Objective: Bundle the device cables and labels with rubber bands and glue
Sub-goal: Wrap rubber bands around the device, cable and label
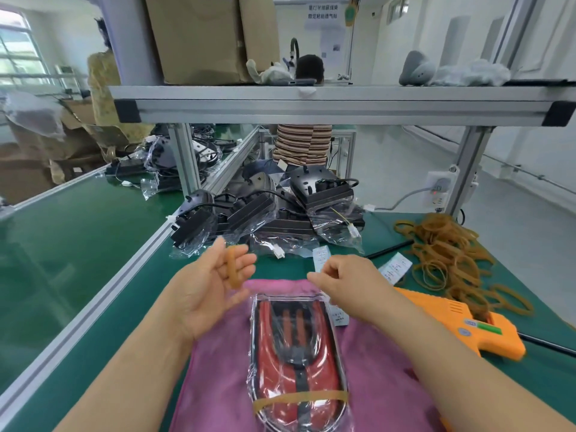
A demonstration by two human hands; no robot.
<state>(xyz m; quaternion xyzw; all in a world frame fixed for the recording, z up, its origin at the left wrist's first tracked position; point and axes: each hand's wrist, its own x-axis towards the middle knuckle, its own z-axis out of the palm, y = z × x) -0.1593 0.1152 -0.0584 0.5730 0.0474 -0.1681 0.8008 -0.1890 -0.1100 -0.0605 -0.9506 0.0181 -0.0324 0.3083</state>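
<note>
Above the pink cloth | left hand spread flat, rubber band lying across its fingers | right hand curled, grip unclear | bagged red device lies below, fitted band round its near end | rubber band likely light and stretchy: hook inside the loop; bag looks slippery

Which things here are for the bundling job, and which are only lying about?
For the job: rubber band across the left hand, bagged red device, rubber band pile, orange glue gun, labels, bagged black devices.
Lying about: cardboard box, grey object on the shelf, power strip.
</note>
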